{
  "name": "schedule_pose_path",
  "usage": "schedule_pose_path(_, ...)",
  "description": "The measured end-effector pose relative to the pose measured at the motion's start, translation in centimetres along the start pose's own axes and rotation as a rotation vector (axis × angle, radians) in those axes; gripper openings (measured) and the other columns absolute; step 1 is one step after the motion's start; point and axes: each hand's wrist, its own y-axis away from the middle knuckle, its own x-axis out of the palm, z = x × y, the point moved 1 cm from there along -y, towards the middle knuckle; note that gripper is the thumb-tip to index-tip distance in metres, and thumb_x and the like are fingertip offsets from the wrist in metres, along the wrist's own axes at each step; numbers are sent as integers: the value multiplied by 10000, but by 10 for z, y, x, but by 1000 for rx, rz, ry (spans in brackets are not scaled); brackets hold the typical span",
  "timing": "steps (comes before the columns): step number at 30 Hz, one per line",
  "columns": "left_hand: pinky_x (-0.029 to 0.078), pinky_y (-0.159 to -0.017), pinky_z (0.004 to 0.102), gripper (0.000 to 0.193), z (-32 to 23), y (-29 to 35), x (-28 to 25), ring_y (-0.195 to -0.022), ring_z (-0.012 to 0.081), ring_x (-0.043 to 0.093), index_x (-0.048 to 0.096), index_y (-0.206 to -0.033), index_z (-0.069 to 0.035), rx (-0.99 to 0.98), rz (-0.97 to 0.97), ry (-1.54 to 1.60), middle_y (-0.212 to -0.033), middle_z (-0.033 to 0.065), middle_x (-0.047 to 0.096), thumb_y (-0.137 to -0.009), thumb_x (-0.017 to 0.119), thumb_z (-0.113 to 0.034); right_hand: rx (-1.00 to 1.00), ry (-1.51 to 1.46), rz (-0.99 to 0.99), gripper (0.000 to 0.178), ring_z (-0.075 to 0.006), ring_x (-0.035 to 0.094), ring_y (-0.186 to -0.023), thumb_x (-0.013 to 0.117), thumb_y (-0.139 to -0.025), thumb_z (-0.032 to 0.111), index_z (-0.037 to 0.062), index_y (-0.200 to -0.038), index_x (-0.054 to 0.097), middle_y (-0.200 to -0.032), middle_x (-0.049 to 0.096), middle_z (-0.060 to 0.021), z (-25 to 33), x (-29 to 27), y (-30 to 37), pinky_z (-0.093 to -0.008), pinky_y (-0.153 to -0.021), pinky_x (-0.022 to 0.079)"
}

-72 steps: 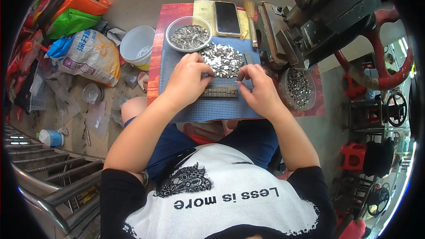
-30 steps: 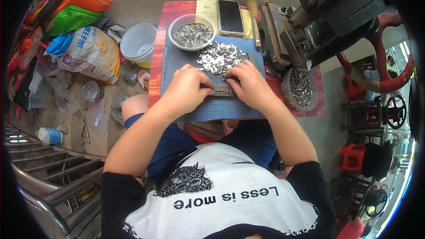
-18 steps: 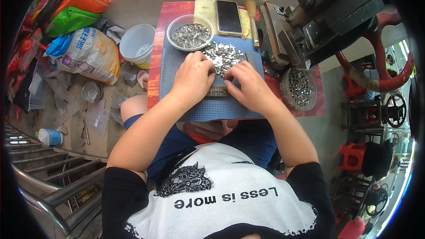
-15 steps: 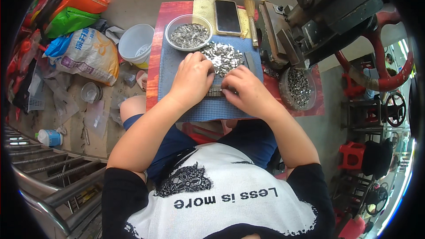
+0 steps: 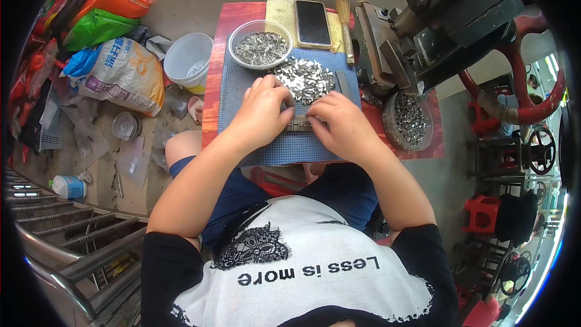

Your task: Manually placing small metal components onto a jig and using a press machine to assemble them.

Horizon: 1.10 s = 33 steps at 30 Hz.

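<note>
My left hand (image 5: 261, 112) bends over the left end of a narrow dark metal fixture (image 5: 299, 125), fingers curled in with the thumb close to them. At the fixture's other end is my right hand (image 5: 342, 122), thumb and fingertips drawn together. Whatever either hand pinches is hidden or too small to name. Just beyond the fingers a pile of small shiny metal pieces (image 5: 307, 79) spreads over a blue textured mat (image 5: 266, 156). A round clear tub (image 5: 232, 54) behind my left hand contains more slender metal pieces.
On the red table (image 5: 212, 103) lie a phone (image 5: 313, 23), a brush (image 5: 344, 27) and a dark flat bar (image 5: 342, 83). Another tub of metal pieces (image 5: 411, 121) stands right, below a machine (image 5: 387, 54). A white bucket (image 5: 181, 63) and bags (image 5: 124, 79) sit left.
My right hand has shifted slightly right, showing more of the fixture between the hands. The left fingers and thumb look a little farther apart. The tubs and pile stay in place.
</note>
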Motion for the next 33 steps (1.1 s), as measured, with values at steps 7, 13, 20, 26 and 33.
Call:
schedule_pose_path(7,442,-985,405,143,-12,5,-7,-1076,339,570,718,-892,-17,-21,192,74,-1018,149,624,-771,740,-90,133,5,-43,110,-306,611,-954,676,-835,30,7,-943,669,-949,678,-124,-7,-10,8,-389,-856,502)
schedule_pose_path(13,457,-949,415,112,-28,4,-16,-1063,325,588,744,-857,-42,-18,192,-159,-959,117,652,-766,742,-106,157,-43,-33,127,-315,612,-948,689,-850,75,12,-957,667,-941,675,-127,-10,-10,14,-404,-844,500)
schedule_pose_path(20,504,-873,445,137,11,-45,-56,-943,352,637,757,-918,-37,45,-234,-284,-910,159,702,-816,693,-102,217,-171,-154,211,-311,617,-928,702,-886,139,7,-1046,669,-929,674,-139,-13,0,28,-392,-824,499)
schedule_pose_path(26,533,-881,451,193,27,-90,-79,-978,370,681,746,-925,-37,-286,180,-694,-967,198,723,-783,756,-167,219,-188,-183,223,-303,621,-905,702,-886,135,-2,-1058,666,-941,682,-132,-14,-2,26,-386,-810,503)
schedule_pose_path(33,532,-894,424,289,51,-104,-63,-985,346,696,748,-1063,-42,-177,144,-410,-1007,203,724,-782,745,-111,210,-164,-170,208,-308,621,-919,697,-882,129,5,-1048,670,-955,682,-134,-18,-3,21,-388,-821,502)
